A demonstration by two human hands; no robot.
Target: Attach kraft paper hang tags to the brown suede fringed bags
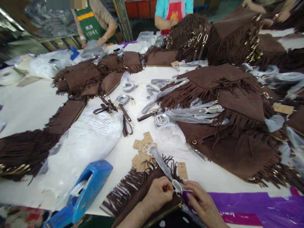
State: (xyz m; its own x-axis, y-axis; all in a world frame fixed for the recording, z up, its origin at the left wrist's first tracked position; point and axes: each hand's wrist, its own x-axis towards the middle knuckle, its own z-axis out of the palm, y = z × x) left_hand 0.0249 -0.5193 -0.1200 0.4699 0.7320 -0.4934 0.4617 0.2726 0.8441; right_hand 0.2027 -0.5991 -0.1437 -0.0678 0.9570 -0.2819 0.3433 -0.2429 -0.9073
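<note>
In the head view a dark brown fringed bag (142,193) lies at the near table edge, below my hands. Across it runs a plastic-wrapped strap (162,164) with a metal clasp (177,186) at its lower end. My left hand (160,193) is closed in a pinch left of the clasp, beside a thin white string. On the clasp's right, the fingers of my right hand (200,201) are bent around a small purple object (189,201), partly hidden. A brown paper tag (182,171) lies by the fringe, and several more tags (143,161) with white strings are piled behind the bag.
A blue tape dispenser (95,177) stands at left beside white plastic bags (87,133). Brown fringed bags (220,145) are heaped at right, with wrapped straps (194,112). Purple plastic (237,204) covers the near right edge. Co-workers (95,22) stand across the table.
</note>
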